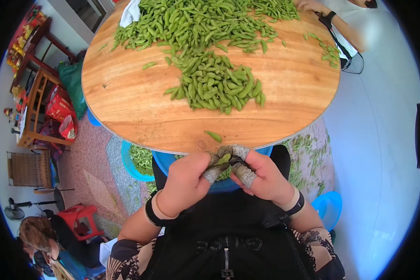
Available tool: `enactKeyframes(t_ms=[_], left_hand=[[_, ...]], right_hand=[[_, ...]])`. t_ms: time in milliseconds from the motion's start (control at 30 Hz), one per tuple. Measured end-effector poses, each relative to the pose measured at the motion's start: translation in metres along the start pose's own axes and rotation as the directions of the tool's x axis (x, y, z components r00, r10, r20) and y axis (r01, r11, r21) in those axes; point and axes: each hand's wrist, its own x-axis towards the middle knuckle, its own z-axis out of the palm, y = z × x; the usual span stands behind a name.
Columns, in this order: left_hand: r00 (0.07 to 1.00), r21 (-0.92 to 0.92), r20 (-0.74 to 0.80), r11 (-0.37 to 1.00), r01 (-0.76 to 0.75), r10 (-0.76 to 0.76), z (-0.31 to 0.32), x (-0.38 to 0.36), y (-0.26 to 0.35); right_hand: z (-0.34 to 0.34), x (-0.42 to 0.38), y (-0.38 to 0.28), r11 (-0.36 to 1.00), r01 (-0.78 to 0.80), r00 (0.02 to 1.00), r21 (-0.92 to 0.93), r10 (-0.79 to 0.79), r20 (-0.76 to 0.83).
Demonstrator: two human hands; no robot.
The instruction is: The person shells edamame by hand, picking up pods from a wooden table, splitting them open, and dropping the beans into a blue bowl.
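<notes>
My left hand [186,173] and my right hand [263,175] meet just off the near edge of the wooden table [126,112], above a blue basin [165,161]. Grey wrappings cover several fingertips. A green pod [224,159] is pinched in my left fingers, and my right fingertips close against its end. One loose pod [213,136] lies on the table just beyond my hands. Farther back is a small pile of pods [219,84], joined to a larger heap [191,23].
A person's arm [343,30] rests at the table's far right by scattered pods. A turquoise basin [137,161] stands at lower left, a blue basin [329,208] at lower right. Another person [65,242], a red stool [81,219] and a fan [15,212] are lower left.
</notes>
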Motion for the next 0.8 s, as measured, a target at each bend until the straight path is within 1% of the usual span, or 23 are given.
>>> enactKeyframes(t_ms=[33,67,100,133,167,200,233,267,300,333,367,400,433,467,533,600,667,733,767,800], left_hand=[[0.997,-0.136,0.048,0.989,0.064,-0.058,-0.001,-0.001,-0.002],[0.997,-0.136,0.051,0.989,0.065,-0.059,-0.003,-0.002,0.0],[0.933,-0.524,0.236,0.773,0.358,-0.272,-0.008,-0.001,0.006],[0.801,-0.731,0.48,0.342,0.591,-0.359,-0.012,-0.001,0.008],[0.798,-0.729,0.482,0.34,0.594,-0.361,-0.013,-0.002,0.006],[0.77,-0.734,0.547,0.255,0.63,-0.329,-0.013,-0.004,0.002],[0.74,-0.728,0.608,0.169,0.664,-0.289,-0.012,-0.006,-0.001],[0.737,-0.726,0.61,0.168,0.667,-0.291,-0.008,-0.008,0.0],[0.856,-0.567,0.395,0.645,0.512,-0.333,-0.001,-0.01,0.004],[0.953,-0.202,0.185,0.94,0.275,-0.239,0.004,-0.012,0.006],[0.953,-0.202,0.186,0.94,0.276,-0.24,0.006,-0.013,0.003],[0.992,-0.002,0.093,0.996,0.089,-0.088,0.008,-0.013,0.0],[0.996,0.213,0.034,0.973,-0.089,0.084,0.01,-0.014,-0.001],[0.996,0.214,0.035,0.973,-0.086,0.081,0.01,-0.015,0.0],[0.992,0.285,0.01,0.951,-0.121,0.124,0.013,-0.016,0.003],[0.993,0.3,0.014,0.947,-0.114,0.115,0.014,-0.018,0.003],[0.994,0.314,0.018,0.943,-0.108,0.108,0.016,-0.02,0.0],[0.996,0.078,0.042,0.993,-0.083,0.08,0.018,-0.02,-0.008],[0.996,0.075,0.047,0.994,-0.081,0.078,0.014,-0.021,-0.008],[0.943,-0.287,0.246,0.913,0.29,-0.222,0.007,-0.019,-0.005]], right_hand=[[-0.001,-0.002,-0.001,0.979,-0.113,0.992,0.172,0.102,0.07],[-0.001,-0.004,-0.002,0.915,-0.231,0.97,0.33,0.188,0.156],[0.001,-0.006,-0.002,0.914,-0.233,0.969,0.333,0.191,0.155],[0.004,-0.008,-0.001,0.879,-0.251,0.965,0.405,0.194,0.178],[0.007,-0.009,-0.001,0.838,-0.268,0.96,0.475,0.193,0.201],[0.006,-0.008,-0.001,0.836,-0.27,0.96,0.477,0.194,0.203],[0.006,-0.006,0.0,0.852,-0.299,0.952,0.429,0.235,0.196],[0.006,-0.006,0.001,0.864,-0.327,0.943,0.381,0.274,0.188],[0.007,-0.006,0.005,0.863,-0.328,0.943,0.384,0.275,0.187],[0.009,-0.005,0.011,0.899,-0.317,0.947,0.302,0.286,0.142],[0.01,-0.005,0.015,0.927,-0.307,0.951,0.217,0.292,0.098],[0.011,-0.005,0.015,0.926,-0.308,0.951,0.218,0.293,0.1],[0.011,-0.005,0.015,0.934,-0.305,0.952,0.186,0.293,0.088],[0.012,-0.004,0.016,0.941,-0.301,0.953,0.154,0.293,0.076],[0.012,-0.004,0.017,0.946,-0.281,0.96,0.159,0.274,0.065],[0.012,-0.004,0.019,0.951,-0.262,0.965,0.166,0.257,0.052],[0.012,-0.004,0.022,0.942,-0.271,0.962,0.199,0.261,0.074],[0.012,-0.004,0.026,0.929,-0.293,0.956,0.226,0.281,0.085],[0.011,-0.004,0.027,0.915,-0.315,0.949,0.252,0.3,0.096],[0.011,-0.006,0.028,0.913,-0.319,0.948,0.255,0.305,0.095]])
